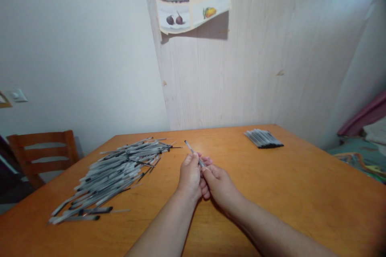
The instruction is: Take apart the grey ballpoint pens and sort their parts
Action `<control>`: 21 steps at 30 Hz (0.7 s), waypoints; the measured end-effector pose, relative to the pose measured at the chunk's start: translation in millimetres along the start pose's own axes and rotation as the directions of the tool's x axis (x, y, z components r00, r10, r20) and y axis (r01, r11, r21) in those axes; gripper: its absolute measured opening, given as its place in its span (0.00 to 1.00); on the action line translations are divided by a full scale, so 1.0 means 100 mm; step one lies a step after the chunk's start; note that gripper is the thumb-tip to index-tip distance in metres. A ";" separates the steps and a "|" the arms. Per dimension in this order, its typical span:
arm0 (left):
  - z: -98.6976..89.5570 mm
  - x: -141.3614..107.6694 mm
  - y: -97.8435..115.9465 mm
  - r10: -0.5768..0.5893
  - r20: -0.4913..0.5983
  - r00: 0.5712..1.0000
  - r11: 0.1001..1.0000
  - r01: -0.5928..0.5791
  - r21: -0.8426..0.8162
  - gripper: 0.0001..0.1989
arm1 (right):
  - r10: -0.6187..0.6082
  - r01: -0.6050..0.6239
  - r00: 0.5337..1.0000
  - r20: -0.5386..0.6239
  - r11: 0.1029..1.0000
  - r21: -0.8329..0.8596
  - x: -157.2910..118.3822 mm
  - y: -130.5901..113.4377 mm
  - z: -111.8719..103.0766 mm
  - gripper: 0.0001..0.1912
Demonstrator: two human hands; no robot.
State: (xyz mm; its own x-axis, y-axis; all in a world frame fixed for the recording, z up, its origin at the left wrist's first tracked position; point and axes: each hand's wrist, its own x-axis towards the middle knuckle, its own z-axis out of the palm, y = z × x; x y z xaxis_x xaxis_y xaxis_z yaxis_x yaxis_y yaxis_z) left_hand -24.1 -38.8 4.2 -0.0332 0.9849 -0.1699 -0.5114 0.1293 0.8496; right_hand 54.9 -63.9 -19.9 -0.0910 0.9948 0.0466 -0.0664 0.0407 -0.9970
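Over the middle of the table, my left hand (190, 172) and my right hand (219, 181) meet around one slim pen (193, 151). Its dark-tipped end points up and away to the left. The thumb and fingers of my left hand grip its middle, while my right hand pinches the near end, which is partly hidden by the fingers. To the left lies a large loose pile of similar clear pens with black ends (120, 168). At the far right, a small neat row of pens (263, 138) lies side by side, black ends toward me.
The orange wooden table (286, 192) reaches back to a pale wall. A wooden chair (45, 152) stands at its left side. A fruit picture sheet (190, 0) hangs on the wall. Cloth and other items (368, 148) lie beyond the right edge.
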 end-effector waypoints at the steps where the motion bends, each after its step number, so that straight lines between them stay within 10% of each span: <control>1: 0.00 0.00 0.00 0.000 -0.008 1.000 1.000 0.000 0.002 0.16 | 0.003 -0.003 1.000 0.001 1.000 -0.001 0.00 0.00 0.00 0.22; 21: 0.03 0.02 -0.02 0.054 -0.111 0.992 0.999 -0.054 0.002 0.11 | 0.031 -0.032 0.999 -0.024 0.998 -0.045 0.03 0.02 0.01 0.19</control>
State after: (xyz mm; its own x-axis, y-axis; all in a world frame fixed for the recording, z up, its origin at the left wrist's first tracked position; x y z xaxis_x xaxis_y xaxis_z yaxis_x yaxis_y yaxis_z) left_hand -20.7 -36.6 3.4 -0.1559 0.9715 -0.1785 -0.5075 0.0763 0.8583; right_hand 53.3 -60.8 -21.2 -0.0691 0.9975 0.0138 -0.0183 0.0126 -0.9998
